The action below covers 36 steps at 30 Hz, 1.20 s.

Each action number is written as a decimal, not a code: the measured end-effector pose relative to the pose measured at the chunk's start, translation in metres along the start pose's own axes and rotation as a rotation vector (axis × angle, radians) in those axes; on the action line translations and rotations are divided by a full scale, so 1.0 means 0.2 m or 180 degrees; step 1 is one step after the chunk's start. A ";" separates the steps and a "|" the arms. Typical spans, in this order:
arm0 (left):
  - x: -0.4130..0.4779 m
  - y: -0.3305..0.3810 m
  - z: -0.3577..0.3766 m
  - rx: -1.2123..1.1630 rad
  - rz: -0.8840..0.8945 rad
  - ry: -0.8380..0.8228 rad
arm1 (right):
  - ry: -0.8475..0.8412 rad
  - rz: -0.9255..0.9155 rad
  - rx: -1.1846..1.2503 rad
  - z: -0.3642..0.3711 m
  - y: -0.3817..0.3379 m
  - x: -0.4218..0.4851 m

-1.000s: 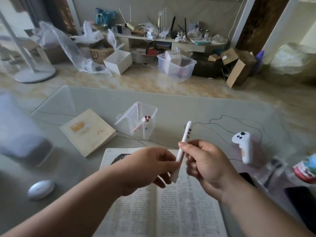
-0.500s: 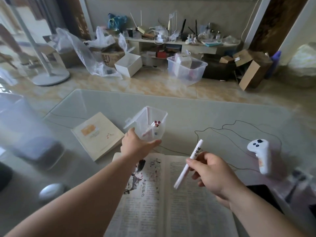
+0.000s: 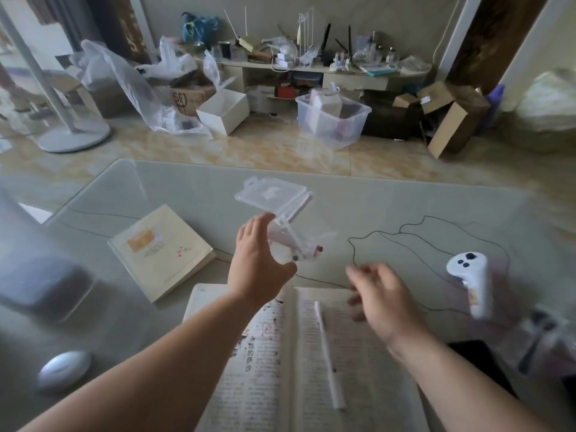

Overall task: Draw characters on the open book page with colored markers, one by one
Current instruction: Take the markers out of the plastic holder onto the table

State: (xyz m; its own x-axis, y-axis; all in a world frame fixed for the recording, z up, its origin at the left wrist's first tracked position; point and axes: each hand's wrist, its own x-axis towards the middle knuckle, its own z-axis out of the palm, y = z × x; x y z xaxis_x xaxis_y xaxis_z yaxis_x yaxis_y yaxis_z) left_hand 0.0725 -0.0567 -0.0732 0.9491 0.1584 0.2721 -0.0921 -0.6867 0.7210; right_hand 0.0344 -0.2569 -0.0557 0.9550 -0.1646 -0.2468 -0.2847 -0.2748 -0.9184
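between markers: choosing the next colour from the box

the left hand (image 3: 258, 266) grips the clear marker box (image 3: 286, 232), held up off the glass table (image 3: 187, 188) and tipped toward the right, its lid open and red-capped markers (image 3: 318, 249) showing at its mouth. the right hand (image 3: 377, 294) hovers just beside the box, above the open book (image 3: 268, 369), fingers loosely spread and holding nothing (it is blurred, so finer detail is lost). a white marker (image 3: 327, 353) lies along the right page near the spine. this looks like the changeover step, so next the right hand must pinch one marker from the tilted box without spilling the rest, uncap it, and bring its tip to the page.
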 end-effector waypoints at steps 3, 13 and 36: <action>-0.06 0.07 0.04 0.0474 0.0798 0.0022 | -0.0214 0.0828 0.1825 -0.01 -0.12 0.03; -0.14 0.18 0.02 0.0989 0.1786 0.0151 | 0.0049 0.1346 0.2029 0.01 -0.13 0.06; 0.02 0.04 -0.08 0.1181 0.0837 -0.0036 | 0.0249 0.0304 0.0459 -0.06 0.01 0.24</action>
State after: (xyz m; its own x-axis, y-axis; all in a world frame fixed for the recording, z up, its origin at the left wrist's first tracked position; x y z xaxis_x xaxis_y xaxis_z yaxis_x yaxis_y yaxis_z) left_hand 0.0711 -0.0493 -0.0556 0.9113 -0.0618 0.4071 -0.2184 -0.9107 0.3507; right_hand 0.0778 -0.2776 -0.0659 0.9132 -0.2582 -0.3153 -0.3535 -0.1168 -0.9281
